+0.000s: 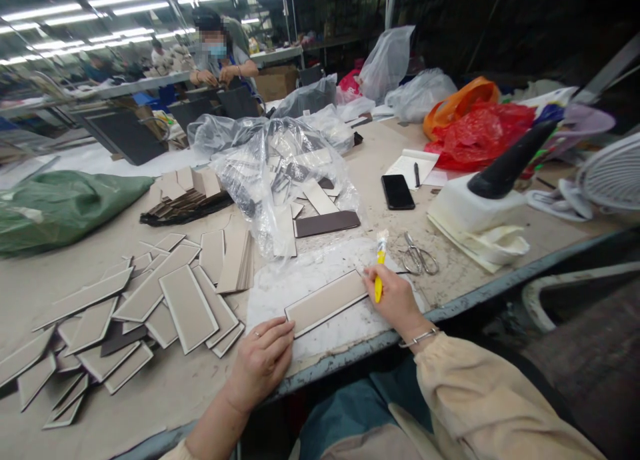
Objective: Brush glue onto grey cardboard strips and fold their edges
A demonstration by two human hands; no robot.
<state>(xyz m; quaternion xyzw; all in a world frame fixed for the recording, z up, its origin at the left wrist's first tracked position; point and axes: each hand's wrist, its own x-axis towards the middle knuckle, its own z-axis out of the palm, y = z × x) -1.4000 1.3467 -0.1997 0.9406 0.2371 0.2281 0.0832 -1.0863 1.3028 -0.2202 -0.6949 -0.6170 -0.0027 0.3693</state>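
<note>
A beige rectangular panel with a white and dark border (327, 303) lies on a white sheet (270, 280) near the table's front edge. My left hand (265, 360) rests at the panel's left end, its fingers together and touching the corner. At the right end, my right hand (393, 297) holds a yellow brush (380, 267) upright, bristles up, with its fingertips at the panel's edge. Many similar panels (189, 308) lie in a loose heap to the left. Behind the sheet, a clear plastic bag (240, 173) holds more pieces, with a dark panel (327, 224) in front.
Scissors (419, 257), a black phone (398, 192) and a white container with a black nozzle (475, 203) sit to the right. Farther back are a red bag (483, 137) and a fan (613, 173). A green bag (65, 210) lies left. Another person (223, 60) works behind.
</note>
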